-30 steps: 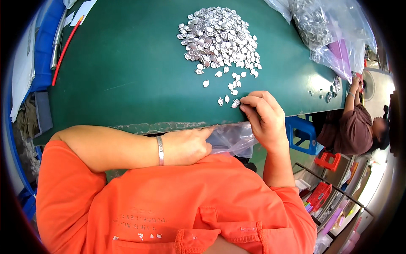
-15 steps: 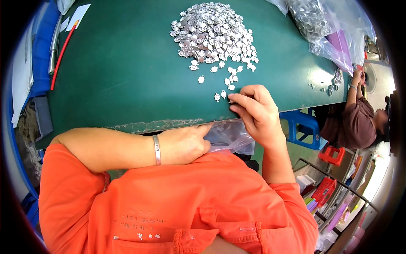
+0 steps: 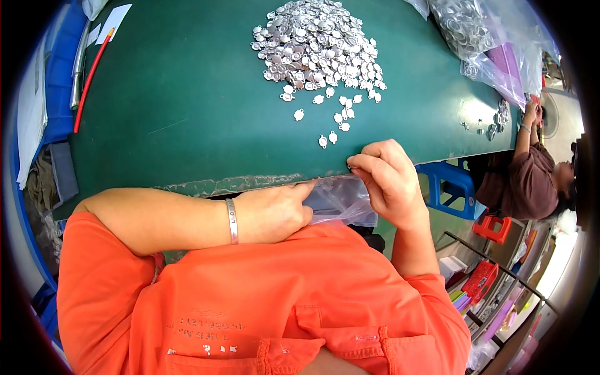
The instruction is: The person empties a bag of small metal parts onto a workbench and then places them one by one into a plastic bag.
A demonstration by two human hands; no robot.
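My right hand (image 3: pixel 392 184) is closed in a pinch just inside the table's front edge. A small silver metal charm (image 3: pixel 349 165) shows at its thumb and fingertips. At the same edge, my left hand (image 3: pixel 278 212) holds the side of a clear plastic bag (image 3: pixel 340 197), its index finger stretched along the rim and the other fingers partly hidden. Two loose charms (image 3: pixel 323 142) lie beyond my right hand. Several more (image 3: pixel 345 114) are scattered between them and a large heap of the same charms (image 3: pixel 319 47) at the far middle.
A red pencil (image 3: pixel 94 78) and a metal rod (image 3: pixel 79 78) lie at the table's left side. Far right stand clear bags of metal parts (image 3: pixel 462 31). Beyond a blue stool (image 3: pixel 451 187), another person (image 3: pixel 525 178) sits by the table. Shelving (image 3: pixel 500 275) stands at lower right.
My right hand has drawn back toward the table edge and slightly right, pinching a charm away from the loose ones. My left hand stays in place.
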